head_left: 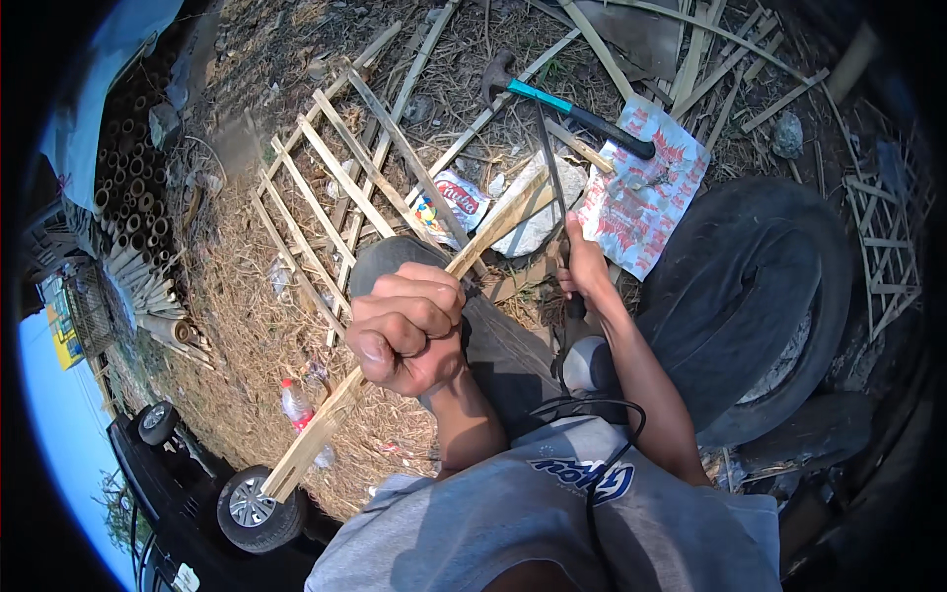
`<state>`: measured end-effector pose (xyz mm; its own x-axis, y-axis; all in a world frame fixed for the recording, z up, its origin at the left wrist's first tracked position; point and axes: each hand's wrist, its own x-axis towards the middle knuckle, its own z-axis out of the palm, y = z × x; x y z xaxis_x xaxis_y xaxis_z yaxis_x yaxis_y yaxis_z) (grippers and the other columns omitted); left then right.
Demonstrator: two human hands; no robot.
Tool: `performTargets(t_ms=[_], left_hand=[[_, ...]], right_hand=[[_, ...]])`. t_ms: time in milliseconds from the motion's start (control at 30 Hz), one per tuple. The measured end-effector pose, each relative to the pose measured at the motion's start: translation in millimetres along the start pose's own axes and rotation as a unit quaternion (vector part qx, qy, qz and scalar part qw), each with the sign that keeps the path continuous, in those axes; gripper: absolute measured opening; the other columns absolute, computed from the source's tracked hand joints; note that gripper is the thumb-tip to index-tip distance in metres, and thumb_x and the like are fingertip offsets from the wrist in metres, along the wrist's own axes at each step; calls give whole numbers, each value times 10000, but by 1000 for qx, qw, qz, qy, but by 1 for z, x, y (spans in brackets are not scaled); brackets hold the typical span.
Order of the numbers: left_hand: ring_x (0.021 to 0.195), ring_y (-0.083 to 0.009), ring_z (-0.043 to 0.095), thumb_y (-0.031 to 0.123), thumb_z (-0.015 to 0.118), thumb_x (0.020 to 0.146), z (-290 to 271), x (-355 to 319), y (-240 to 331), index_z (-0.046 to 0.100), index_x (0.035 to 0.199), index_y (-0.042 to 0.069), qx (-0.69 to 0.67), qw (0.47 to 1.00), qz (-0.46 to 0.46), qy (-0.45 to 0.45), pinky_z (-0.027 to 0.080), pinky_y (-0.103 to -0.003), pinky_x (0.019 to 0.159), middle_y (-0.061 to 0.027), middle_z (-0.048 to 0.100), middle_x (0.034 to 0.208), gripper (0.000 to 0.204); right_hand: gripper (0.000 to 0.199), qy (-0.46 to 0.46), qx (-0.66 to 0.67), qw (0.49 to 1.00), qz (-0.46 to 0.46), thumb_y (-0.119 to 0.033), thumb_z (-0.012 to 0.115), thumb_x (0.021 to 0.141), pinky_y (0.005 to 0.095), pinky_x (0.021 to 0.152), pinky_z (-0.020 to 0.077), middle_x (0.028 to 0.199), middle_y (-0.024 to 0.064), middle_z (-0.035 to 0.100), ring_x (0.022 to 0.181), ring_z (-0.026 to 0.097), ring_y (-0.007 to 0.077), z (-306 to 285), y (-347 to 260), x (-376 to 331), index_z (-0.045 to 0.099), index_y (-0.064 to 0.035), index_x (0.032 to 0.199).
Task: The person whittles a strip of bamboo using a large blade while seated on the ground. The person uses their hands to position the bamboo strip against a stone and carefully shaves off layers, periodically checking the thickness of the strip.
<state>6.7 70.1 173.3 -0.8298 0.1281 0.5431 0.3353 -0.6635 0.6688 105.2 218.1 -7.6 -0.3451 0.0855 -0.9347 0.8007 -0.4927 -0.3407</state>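
My left hand (409,328) is closed round a split bamboo slat (321,439) that slants from the lower left up to the right. The slat's far end lies over a pale stone block (538,229). In my right hand (587,261) is a machete (548,158), its long, narrow dark blade pointing away from me, close beside that end of the slat. My right fingers wrap the handle, partly out of sight. Beyond the blade, a claw hammer (567,107) with a teal and black handle lies across the blade's far end and a printed paper sheet (651,183).
A bamboo lattice (340,163) lies on dry straw at the left. Folded black rubber tubing (755,296) is at the right, with another lattice (888,252) past it. A plastic bottle (296,403), bamboo poles (128,197) and a dark vehicle (187,513) are left.
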Motion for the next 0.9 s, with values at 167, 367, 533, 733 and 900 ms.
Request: performTargets(t_ms=[167,367,533,733,900], left_hand=[[338,-138,249,350,532,962,17,5,-3,271,516,91,76,995,-41,-49,194,-285,355,-19,315,418,578],[811,-200,489,442,611,903,-1,7,-25,458,989,25,270,953,-131,37,426,-347,762,-105,505,877,453],[860,-458,610,268,500,976,-25,2,-63,571,965,-69,503,809,-302,29,459,-491,792,-278,624,878,345],[974,-506,612,260,436,956,-21,61,-91,642,896,-108,475,802,-345,109,465,-510,880,-367,634,902,426],[999,-505,636,262,462,917,-56,50,-150,654,880,-126,447,790,-365,207,466,-515,910,-421,615,906,434]], right_hand=[[748,150,-164,964,-147,-710,382,954,337,430,380,561,69,520,447,494,166,27,4,8,540,-48,642],[700,77,-28,972,-220,-663,374,984,329,435,405,562,44,512,445,472,155,61,-15,-16,543,-55,681],[789,128,-106,962,-216,-626,373,997,381,504,417,633,110,614,552,566,195,79,-41,-8,611,64,696],[626,55,26,972,-228,-572,438,993,338,466,401,572,50,526,479,503,160,73,-77,-25,515,-50,656],[610,186,-177,924,-285,-501,554,957,418,529,462,576,138,578,513,579,239,73,-79,-25,570,39,673]])
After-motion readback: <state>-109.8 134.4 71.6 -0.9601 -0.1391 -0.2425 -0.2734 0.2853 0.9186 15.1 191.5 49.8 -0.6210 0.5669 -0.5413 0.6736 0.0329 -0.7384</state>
